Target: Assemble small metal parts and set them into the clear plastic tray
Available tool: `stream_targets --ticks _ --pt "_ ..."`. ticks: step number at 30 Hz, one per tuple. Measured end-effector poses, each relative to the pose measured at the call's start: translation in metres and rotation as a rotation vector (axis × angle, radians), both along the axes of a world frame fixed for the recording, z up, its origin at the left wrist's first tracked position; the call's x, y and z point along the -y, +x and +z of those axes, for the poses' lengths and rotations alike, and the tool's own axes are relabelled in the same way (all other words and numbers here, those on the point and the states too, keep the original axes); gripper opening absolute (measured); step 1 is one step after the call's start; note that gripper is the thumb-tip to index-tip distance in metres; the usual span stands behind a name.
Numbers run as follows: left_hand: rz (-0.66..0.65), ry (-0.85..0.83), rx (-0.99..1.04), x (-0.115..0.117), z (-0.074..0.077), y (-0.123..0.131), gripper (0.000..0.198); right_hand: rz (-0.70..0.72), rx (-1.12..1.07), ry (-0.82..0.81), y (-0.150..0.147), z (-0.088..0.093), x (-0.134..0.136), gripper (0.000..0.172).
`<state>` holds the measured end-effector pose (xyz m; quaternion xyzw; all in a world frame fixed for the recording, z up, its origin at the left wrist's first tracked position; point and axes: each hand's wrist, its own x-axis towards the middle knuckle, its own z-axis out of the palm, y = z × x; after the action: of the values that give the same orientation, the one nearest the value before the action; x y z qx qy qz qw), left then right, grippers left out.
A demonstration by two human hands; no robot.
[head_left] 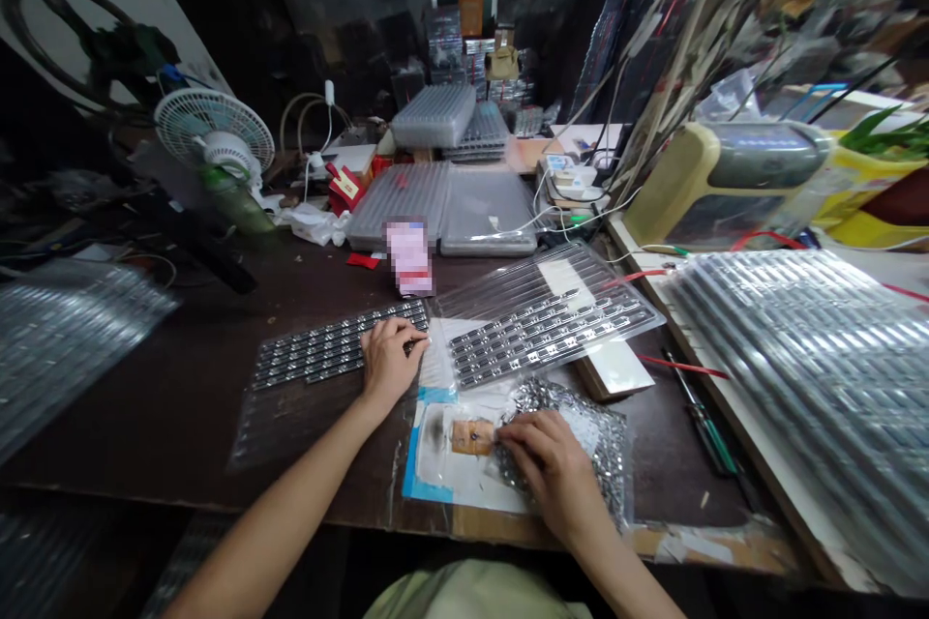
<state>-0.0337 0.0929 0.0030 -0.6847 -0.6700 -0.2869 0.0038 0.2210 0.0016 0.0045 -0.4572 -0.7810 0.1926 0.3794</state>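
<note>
As two bare hands bend over a dark wooden workbench [145, 416], the left hand [392, 363] lies curled on rows of small black, silver-edged components [338, 343] in a clear blister tray [290, 435] at lower centre-left – whether it grips any cannot be told. The right hand [541, 469], fingers bent, presses on a clear bag of crumpled silver pieces [581, 435] – its hold also unclear – just beside a tan pad [471, 437] on white paper [450, 464]. Matching rows fill a second clear tray [552, 324] right of centre.
</note>
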Motion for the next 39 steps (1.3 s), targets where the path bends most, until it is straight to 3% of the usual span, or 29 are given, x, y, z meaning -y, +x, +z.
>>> stream_targets --ticks 5,10,14,18,21,24,28,31,34,39 --pt "0.030 0.029 -0.052 0.015 -0.003 -0.014 0.011 -0.034 0.018 -0.041 -0.020 -0.007 0.000 0.016" --pt "-0.156 -0.024 0.006 0.003 0.008 0.017 0.013 -0.100 0.182 0.011 -0.034 -0.017 -0.003 0.017" --pt "-0.220 -0.093 0.178 -0.017 0.011 0.047 0.004 -0.097 0.201 0.059 -0.036 -0.019 -0.004 0.013" --pt "-0.194 -0.129 0.362 -0.018 0.014 0.034 0.007 -0.095 0.220 0.062 -0.037 -0.020 -0.004 0.010" --pt "-0.142 -0.139 0.501 0.001 0.019 0.006 0.022 -0.087 0.239 0.060 -0.038 -0.019 -0.003 0.010" --pt "-0.098 -0.270 0.790 0.033 0.022 -0.016 0.040 -0.070 0.293 0.072 -0.029 -0.017 -0.003 0.018" --pt "-0.053 -0.474 1.082 0.074 0.015 -0.019 0.043 0.025 0.497 0.166 0.004 -0.014 -0.005 0.038" --pt "-0.064 -0.520 1.083 0.090 0.002 -0.007 0.040 0.095 0.600 0.191 0.025 -0.011 -0.004 0.041" --pt "-0.107 -0.501 1.017 0.094 -0.008 0.012 0.033 0.110 0.595 0.194 0.030 -0.008 -0.003 0.031" --pt "-0.239 -0.313 0.676 0.094 -0.009 0.042 0.016 0.042 0.487 0.192 0.022 -0.011 -0.006 0.014"
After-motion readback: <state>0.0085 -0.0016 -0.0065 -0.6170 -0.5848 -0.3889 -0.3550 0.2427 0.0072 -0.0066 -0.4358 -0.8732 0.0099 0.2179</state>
